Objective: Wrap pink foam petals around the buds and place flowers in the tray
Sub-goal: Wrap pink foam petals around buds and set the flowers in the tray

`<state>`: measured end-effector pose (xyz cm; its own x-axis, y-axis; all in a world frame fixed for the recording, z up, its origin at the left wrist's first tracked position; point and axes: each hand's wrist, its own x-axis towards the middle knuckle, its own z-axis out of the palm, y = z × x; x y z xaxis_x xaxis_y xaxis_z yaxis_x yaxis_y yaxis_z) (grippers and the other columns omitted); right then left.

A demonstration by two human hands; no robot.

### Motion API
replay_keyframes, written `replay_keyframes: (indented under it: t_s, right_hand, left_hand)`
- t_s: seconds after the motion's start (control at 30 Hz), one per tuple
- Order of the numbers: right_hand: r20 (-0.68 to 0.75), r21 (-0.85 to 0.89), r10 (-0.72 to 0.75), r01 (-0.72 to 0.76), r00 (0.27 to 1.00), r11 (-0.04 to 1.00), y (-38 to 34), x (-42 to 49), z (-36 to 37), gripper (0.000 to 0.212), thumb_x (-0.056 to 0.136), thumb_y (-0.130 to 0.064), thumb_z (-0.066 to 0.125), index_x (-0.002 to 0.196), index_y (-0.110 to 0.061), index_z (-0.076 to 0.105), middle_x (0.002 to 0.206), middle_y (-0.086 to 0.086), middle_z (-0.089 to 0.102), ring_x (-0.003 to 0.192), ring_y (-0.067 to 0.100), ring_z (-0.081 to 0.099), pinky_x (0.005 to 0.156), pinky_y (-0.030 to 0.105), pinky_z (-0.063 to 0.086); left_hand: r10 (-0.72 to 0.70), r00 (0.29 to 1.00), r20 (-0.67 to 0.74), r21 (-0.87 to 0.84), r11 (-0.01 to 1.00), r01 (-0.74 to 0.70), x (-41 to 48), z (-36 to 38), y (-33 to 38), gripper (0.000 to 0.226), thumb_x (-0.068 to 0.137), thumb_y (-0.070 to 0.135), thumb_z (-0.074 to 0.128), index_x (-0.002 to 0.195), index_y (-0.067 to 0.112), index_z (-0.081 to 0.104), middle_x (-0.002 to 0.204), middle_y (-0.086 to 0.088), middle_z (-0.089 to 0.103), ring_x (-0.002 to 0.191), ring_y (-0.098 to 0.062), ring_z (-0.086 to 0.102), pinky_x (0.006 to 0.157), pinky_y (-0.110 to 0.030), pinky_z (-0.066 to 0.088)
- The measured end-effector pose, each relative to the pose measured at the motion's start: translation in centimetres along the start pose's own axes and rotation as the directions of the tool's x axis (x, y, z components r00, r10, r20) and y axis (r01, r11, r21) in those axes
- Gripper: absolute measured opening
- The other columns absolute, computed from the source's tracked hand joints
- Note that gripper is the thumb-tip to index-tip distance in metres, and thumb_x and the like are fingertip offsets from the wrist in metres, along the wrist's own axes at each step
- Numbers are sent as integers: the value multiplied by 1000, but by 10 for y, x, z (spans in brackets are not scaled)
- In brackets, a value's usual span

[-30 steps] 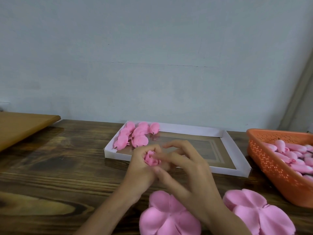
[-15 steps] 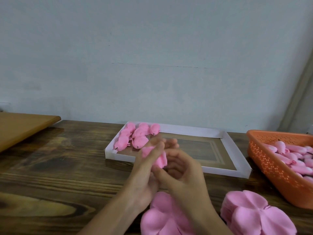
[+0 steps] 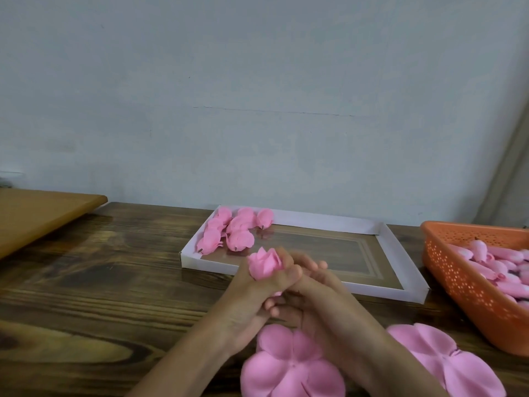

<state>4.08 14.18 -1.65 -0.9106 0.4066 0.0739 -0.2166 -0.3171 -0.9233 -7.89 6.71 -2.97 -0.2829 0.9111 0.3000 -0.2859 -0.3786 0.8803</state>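
L hand (image 3: 252,299) grips the flower (image 3: 264,266), fingers curled round its lower half, petals bunched above the fist. R hand (image 3: 315,290) is pressed against it from the other side. Blur hides whether its fingers pinch the base or just cup the L hand, so can't tell. Flower is held in the air just in front of the tray (image 3: 200,263), at its near rim, not yet in it. Finished flowers (image 3: 234,233) cluster in the tray's far-left corner.

Risks, as I judge them:
- Foam looks springy, so if the grip eases too soon the petals prob. unroll and the bud slips out.
- Squeezing too hard could crease the foam.
- Going in, a wrist could clip the tray's low white wall and shove it.
- Forearms hang right over the petal stack (image 3: 289,365), so a careless drag could scatter it.
- Basket (image 3: 458,282) of buds sits well apart to the right, so low risk there.
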Motion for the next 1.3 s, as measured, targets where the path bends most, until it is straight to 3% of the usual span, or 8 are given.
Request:
replay_keyframes:
  t_s: [0.13, 0.37, 0.47, 0.7, 0.87, 0.97, 1.1, 1.3]
  right_hand:
    - [-48, -79, -111, 107, 993, 991, 11, 2, 8, 32, 88, -15, 75, 119, -16, 75, 113, 21, 74, 106, 29, 73, 91, 38, 60]
    - [-67, 36, -59, 61, 996, 997, 15, 9, 14, 17, 83, -18, 78, 92, -3, 77, 81, 16, 66, 73, 21, 66, 67, 28, 56]
    - [-87, 92, 43, -35, 995, 995, 13, 10, 17, 19, 82, -25, 75, 77, -7, 74, 74, 17, 66, 62, 22, 63, 57, 29, 52]
    - [-123, 48, -126, 133, 984, 990, 23, 5, 23, 28, 94, -5, 67, 122, -2, 69, 97, 21, 70, 87, 25, 69, 71, 31, 57]
    - [-116, 93, -6, 17, 993, 996, 17, 4, 22, 31, 82, -29, 72, 94, -1, 71, 74, 20, 64, 61, 23, 64, 54, 28, 54]
    - [-125, 6, 19, -18, 992, 1000, 16, 4, 21, 28, 77, -34, 76, 83, -8, 71, 74, 22, 66, 63, 28, 65, 58, 31, 56]
    - [-100, -30, -87, 84, 991, 996, 22, 5, 22, 28, 93, -11, 74, 114, 0, 59, 83, 17, 69, 72, 29, 66, 65, 31, 57]
    - [-107, -17, 26, -28, 994, 999, 17, 3, 26, 26, 90, -35, 75, 72, -16, 75, 75, 19, 63, 61, 27, 62, 56, 34, 49]
  left_hand:
    - [-10, 988, -154, -13, 1000, 8, 0, 4, 6, 73, 83, 37, 82, 111, -22, 50, 128, -34, 64, 108, -31, 73, 68, -33, 60]
    - [-34, 994, -103, 45, 998, 39, -2, 0, 14, 67, 70, 50, 92, 95, -3, 60, 119, -30, 68, 113, -34, 71, 81, -50, 30]
    - [-3, 998, -62, 75, 997, 8, -1, 1, 14, 35, 80, 36, 81, 79, 5, 66, 102, -25, 70, 97, -30, 74, 72, -37, 53]
    - [17, 977, -212, 62, 998, -4, 3, 1, 9, 36, 78, 46, 81, 82, 11, 74, 109, -21, 76, 107, -28, 74, 68, -35, 54]
    - [30, 993, -116, 75, 997, -21, 1, -1, 7, 40, 80, 47, 85, 70, 13, 67, 87, -11, 74, 96, -33, 74, 86, -48, 41]
    - [13, 990, -140, 60, 998, -4, 0, 2, 10, 45, 81, 42, 80, 66, 4, 62, 88, -30, 70, 67, -21, 73, 46, -23, 52]
    - [52, 979, -197, 90, 995, -34, 1, 2, 13, 41, 85, 31, 77, 64, 1, 59, 95, -45, 64, 80, -25, 76, 46, -17, 49]
    - [61, 983, -172, 104, 994, -43, 0, 0, 12, 37, 82, 40, 78, 59, 17, 61, 70, -13, 68, 73, -34, 63, 63, -31, 43]
